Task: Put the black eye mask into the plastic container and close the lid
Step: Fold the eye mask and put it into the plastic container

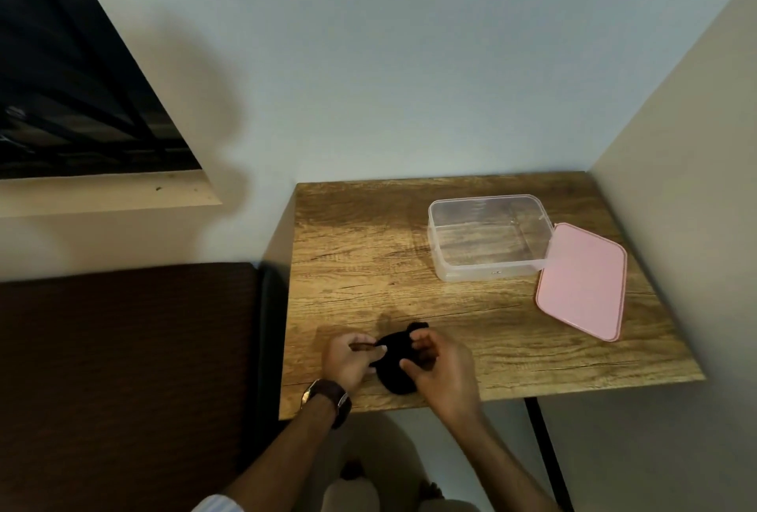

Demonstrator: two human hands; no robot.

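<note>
A small wooden table (356,265) with a heavy grain sits tucked into a corner, its far edge against a pale bluish wall (368,60) and its right side against a cream side wall (676,245). A black table leg (549,458) drops beneath. Left, a dark brown headboard (123,368) fills the lower frame. Above it, a dark window (82,101) over a pale sill (106,194). Dim light; soft shadows on the wall.

Both forearms reach forward side by side, and the left hand (347,360) and right hand (440,368) pinch the mask (396,364) between their fingers.
</note>
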